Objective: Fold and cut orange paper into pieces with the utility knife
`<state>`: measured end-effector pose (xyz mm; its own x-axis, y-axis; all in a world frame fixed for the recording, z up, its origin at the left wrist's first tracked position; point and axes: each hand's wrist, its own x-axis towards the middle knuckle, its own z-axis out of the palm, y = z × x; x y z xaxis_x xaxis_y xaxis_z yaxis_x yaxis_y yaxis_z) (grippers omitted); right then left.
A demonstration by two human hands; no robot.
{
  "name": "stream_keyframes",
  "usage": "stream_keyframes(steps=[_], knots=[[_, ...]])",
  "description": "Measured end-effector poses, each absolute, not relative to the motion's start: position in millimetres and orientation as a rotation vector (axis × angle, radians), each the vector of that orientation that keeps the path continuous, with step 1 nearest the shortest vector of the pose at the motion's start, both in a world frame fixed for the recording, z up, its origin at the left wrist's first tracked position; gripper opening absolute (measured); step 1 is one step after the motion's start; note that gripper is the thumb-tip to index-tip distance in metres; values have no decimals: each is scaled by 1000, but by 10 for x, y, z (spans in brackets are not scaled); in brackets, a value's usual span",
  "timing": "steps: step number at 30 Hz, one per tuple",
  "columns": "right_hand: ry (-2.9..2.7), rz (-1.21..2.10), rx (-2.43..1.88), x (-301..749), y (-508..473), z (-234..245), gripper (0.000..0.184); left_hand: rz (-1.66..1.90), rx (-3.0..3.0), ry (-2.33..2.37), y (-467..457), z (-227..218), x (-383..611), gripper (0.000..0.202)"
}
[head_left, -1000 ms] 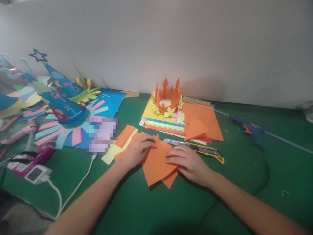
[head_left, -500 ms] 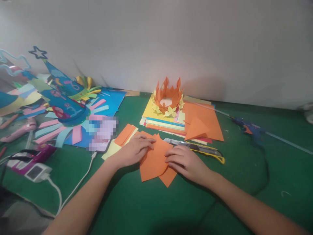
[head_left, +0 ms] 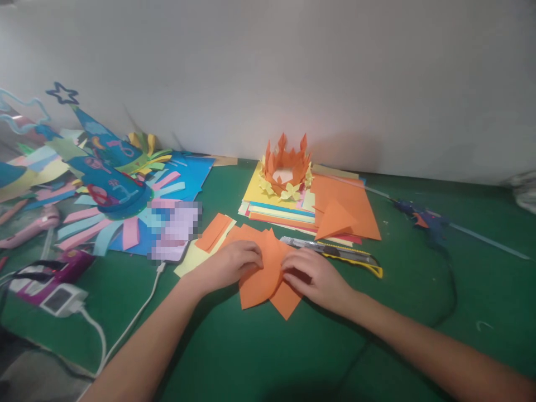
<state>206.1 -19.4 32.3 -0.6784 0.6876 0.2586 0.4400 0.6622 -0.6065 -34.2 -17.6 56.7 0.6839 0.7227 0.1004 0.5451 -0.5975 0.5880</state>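
Observation:
An orange paper sheet [head_left: 263, 273], partly folded, lies on the green table [head_left: 259, 352] in front of me. My left hand [head_left: 232, 262] rests on its left part with the fingers curled and pressing the paper. On its right part, my right hand [head_left: 316, 273] also has bent fingertips pressing down. More orange pieces lie under and behind the sheet.
A yellow utility knife [head_left: 335, 254] lies just behind my right hand. Behind it are a stack of coloured paper [head_left: 285, 215] with an orange paper crown [head_left: 287, 167]. A blue glue gun [head_left: 419, 215] is at the right; blue cone hats [head_left: 109, 173], a phone and chargers at the left.
The orange sheet has been folded in and looks smaller; both hands have drawn closer together over its middle, the fingers more curled than before.

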Motion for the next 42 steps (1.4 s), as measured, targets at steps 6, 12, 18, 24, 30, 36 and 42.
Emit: stream_keyframes(steps=[6,12,18,24,30,36,42], knots=[[-2620,780,-714,2086,-112,546,26,447,2347,1065,-197,568,-330,23],[-2539,810,-831,2028,-63,497,13,466,2150,1134,-219,654,-360,24],[-2483,633,-1075,1994,-67,355,28,447,2117,1140,-246,659,-362,22],[-2445,604,-1194,1970,-68,322,29,456,2072,1290,-235,573,-333,13],[-2286,750,-1212,1997,-95,321,17,493,2072,1314,-215,535,-334,12],[-2384,527,-726,2006,-84,321,17,458,2030,1315,-210,517,-333,9],[-2520,456,-556,2012,-75,299,26,472,2132,1210,-206,488,-328,17]])
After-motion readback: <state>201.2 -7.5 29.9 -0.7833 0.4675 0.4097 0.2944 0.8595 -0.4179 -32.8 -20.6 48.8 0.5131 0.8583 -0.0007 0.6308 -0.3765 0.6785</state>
